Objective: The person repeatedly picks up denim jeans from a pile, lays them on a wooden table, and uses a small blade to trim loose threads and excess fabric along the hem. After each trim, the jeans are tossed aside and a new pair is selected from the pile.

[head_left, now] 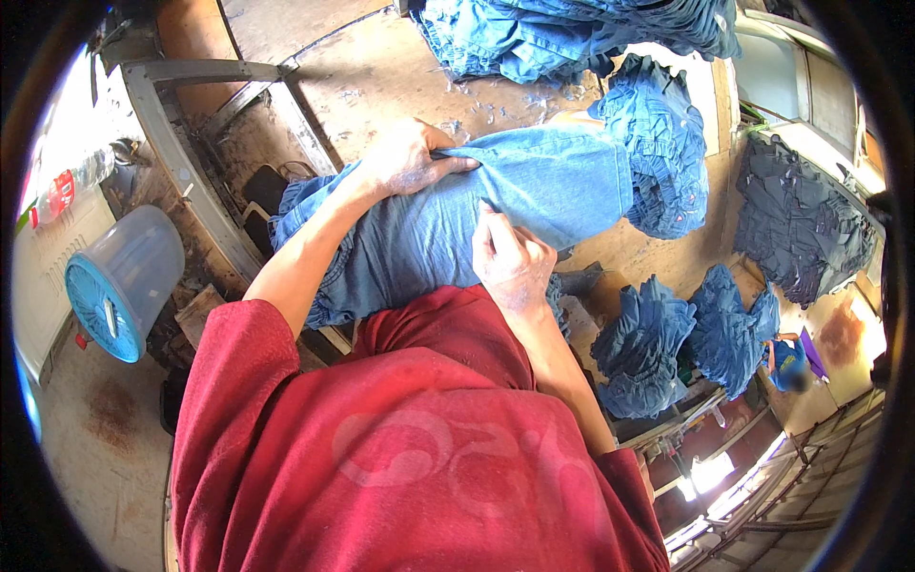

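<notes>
A light blue denim garment (553,181) with gathered edges at its left end lies across my lap and the work surface. On its upper edge, my left hand (412,164) is closed, with the cloth pinched between thumb and fingers. My right hand (515,262) is just right of the garment's middle, fingers curled and thumb and forefinger pressed together over the denim. A small dark tip shows at those fingers, too small to name. Beyond the garment's right end sits a bunched pile of blue denim garments (658,143).
A large denim stack (572,33) lies at the far edge, near thread scraps on the wooden surface (372,86). More denim bundles (643,348) and a dark garment pile (801,219) are right. A metal frame (167,143), blue-lidded container (124,286) and bottle (71,186) stand left. A person (789,364) is far right.
</notes>
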`<move>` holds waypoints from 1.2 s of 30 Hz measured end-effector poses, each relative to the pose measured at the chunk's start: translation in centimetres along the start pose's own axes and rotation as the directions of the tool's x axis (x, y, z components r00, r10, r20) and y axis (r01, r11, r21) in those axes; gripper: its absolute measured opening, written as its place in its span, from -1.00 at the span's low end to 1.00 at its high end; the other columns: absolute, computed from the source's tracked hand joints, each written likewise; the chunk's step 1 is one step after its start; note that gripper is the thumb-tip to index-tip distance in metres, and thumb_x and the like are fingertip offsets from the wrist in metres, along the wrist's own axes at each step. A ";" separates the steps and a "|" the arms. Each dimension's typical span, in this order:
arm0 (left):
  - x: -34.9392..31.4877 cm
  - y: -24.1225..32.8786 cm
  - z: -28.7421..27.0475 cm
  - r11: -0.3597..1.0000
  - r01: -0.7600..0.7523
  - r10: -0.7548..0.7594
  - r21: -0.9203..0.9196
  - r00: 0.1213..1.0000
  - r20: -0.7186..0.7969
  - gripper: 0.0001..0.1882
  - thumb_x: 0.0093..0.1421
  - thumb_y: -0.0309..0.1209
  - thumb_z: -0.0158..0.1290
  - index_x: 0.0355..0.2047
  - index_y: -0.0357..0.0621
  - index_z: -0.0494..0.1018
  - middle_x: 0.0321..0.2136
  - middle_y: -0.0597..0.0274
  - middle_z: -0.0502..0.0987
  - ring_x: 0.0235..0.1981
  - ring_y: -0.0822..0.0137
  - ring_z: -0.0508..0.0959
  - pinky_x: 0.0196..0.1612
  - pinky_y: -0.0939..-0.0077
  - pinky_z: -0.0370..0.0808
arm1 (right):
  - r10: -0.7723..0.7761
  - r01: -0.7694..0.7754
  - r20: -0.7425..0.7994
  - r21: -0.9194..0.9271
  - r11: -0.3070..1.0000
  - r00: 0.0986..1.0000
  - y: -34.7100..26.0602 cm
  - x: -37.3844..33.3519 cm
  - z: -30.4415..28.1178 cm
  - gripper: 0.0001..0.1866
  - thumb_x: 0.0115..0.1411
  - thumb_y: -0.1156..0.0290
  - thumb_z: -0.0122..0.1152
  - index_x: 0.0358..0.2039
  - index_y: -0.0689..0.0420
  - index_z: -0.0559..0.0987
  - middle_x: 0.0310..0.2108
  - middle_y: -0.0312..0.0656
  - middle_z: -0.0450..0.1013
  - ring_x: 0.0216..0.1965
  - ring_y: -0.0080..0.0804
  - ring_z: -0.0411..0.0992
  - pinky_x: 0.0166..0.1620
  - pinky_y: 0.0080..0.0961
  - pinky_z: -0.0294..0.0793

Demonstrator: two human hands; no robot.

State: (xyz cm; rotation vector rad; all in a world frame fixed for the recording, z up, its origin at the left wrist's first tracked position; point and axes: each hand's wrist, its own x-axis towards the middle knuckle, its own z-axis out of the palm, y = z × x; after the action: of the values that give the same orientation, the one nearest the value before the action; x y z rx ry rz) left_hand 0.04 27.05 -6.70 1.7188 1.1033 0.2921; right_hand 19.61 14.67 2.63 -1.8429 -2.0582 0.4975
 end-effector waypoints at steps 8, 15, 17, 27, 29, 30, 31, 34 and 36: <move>-0.1 0.8 -0.4 1.000 0.008 -0.008 -0.013 1.000 0.005 -0.57 0.24 0.00 0.35 -0.33 -0.18 0.75 -0.47 0.04 0.71 -0.46 0.20 0.69 -0.28 0.31 0.60 | 0.034 -0.034 -0.013 0.036 0.999 0.999 0.0 -0.1 0.0 -0.95 0.22 0.53 0.37 -0.31 0.10 0.68 -0.62 -0.21 0.55 -0.62 -0.31 0.58 -0.54 -0.37 0.47; -0.1 0.8 -0.5 1.000 -0.008 0.008 -0.002 1.000 -0.004 -0.56 0.20 0.12 0.33 -0.30 0.00 0.79 -0.48 0.06 0.71 -0.45 0.10 0.71 -0.30 0.25 0.62 | 0.085 -0.088 0.031 0.085 0.993 0.996 -0.5 0.1 -0.7 -0.91 0.23 0.52 0.38 -0.24 0.09 0.70 -0.64 -0.23 0.54 -0.63 -0.32 0.58 -0.53 -0.37 0.48; -0.1 0.7 -0.5 1.000 0.008 -0.008 -0.003 1.000 0.006 -0.55 0.20 0.13 0.32 -0.31 0.00 0.79 -0.48 0.06 0.70 -0.45 0.09 0.71 -0.30 0.25 0.62 | 0.053 -0.049 -0.037 0.114 0.992 0.998 -0.9 0.5 0.1 -0.90 0.22 0.51 0.38 -0.23 0.09 0.70 -0.65 -0.23 0.54 -0.64 -0.31 0.58 -0.54 -0.37 0.47; 0.0 0.7 -0.4 1.000 -0.014 0.014 -0.020 1.000 0.003 -0.56 0.22 0.09 0.32 -0.31 -0.05 0.78 -0.45 0.01 0.71 -0.42 0.05 0.72 -0.29 0.22 0.62 | -0.035 0.035 0.002 -0.078 0.996 0.999 -0.8 0.8 1.7 -0.84 0.18 0.48 0.35 -0.21 -0.01 0.68 -0.68 -0.31 0.49 -0.67 -0.32 0.51 -0.57 -0.40 0.47; 0.0 0.6 -0.3 0.999 -0.022 0.022 -0.039 1.000 0.000 -0.56 0.22 0.07 0.33 -0.31 -0.07 0.78 -0.45 -0.01 0.71 -0.42 0.03 0.71 -0.29 0.21 0.62 | -0.077 0.072 -0.076 -0.061 0.996 0.994 -0.9 -0.7 1.3 -0.84 0.19 0.49 0.37 -0.20 0.01 0.71 -0.69 -0.28 0.47 -0.69 -0.33 0.50 -0.57 -0.38 0.44; 0.0 0.5 -0.3 0.999 -0.029 0.028 -0.025 1.000 -0.010 -0.56 0.22 0.07 0.33 -0.31 -0.08 0.77 -0.45 -0.02 0.70 -0.42 0.03 0.71 -0.29 0.20 0.62 | -0.092 0.087 -0.099 -0.055 0.995 0.991 -0.9 -1.6 1.0 -0.84 0.19 0.50 0.39 -0.20 0.02 0.73 -0.70 -0.27 0.46 -0.69 -0.34 0.49 -0.58 -0.37 0.43; -0.1 0.4 -0.2 0.999 -0.032 0.032 -0.013 0.999 -0.019 -0.56 0.22 0.07 0.33 -0.31 -0.08 0.77 -0.46 -0.02 0.70 -0.43 0.02 0.71 -0.29 0.20 0.61 | -0.098 0.093 -0.068 -0.069 0.993 0.993 -0.9 -2.7 0.5 -0.81 0.16 0.53 0.40 -0.19 0.06 0.73 -0.65 -0.25 0.50 -0.67 -0.34 0.51 -0.55 -0.39 0.46; -0.1 0.2 -0.1 0.998 -0.064 0.063 -0.015 0.997 -0.039 -0.56 0.23 0.06 0.33 -0.32 -0.10 0.77 -0.49 -0.04 0.67 -0.47 0.01 0.69 -0.32 0.20 0.60 | -0.095 0.091 -0.123 -0.037 0.995 0.988 -0.6 -4.8 0.1 -0.79 0.12 0.53 0.40 -0.20 0.07 0.73 -0.65 -0.32 0.48 -0.68 -0.38 0.45 -0.54 -0.47 0.45; -0.2 0.2 0.0 0.998 -0.058 0.057 -0.014 0.998 -0.032 -0.56 0.23 0.06 0.33 -0.33 -0.11 0.76 -0.52 -0.06 0.66 -0.51 0.01 0.66 -0.34 0.21 0.59 | -0.069 0.070 -0.122 0.001 0.998 0.990 -0.2 -5.1 0.4 -0.80 0.12 0.55 0.41 -0.21 0.08 0.74 -0.62 -0.29 0.51 -0.67 -0.37 0.47 -0.53 -0.46 0.46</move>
State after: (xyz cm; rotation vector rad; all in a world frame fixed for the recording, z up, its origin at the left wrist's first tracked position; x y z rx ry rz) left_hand 0.06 26.94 -6.44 1.7400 1.0735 0.3639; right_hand 19.77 9.52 2.33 -1.7466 -2.0296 0.3628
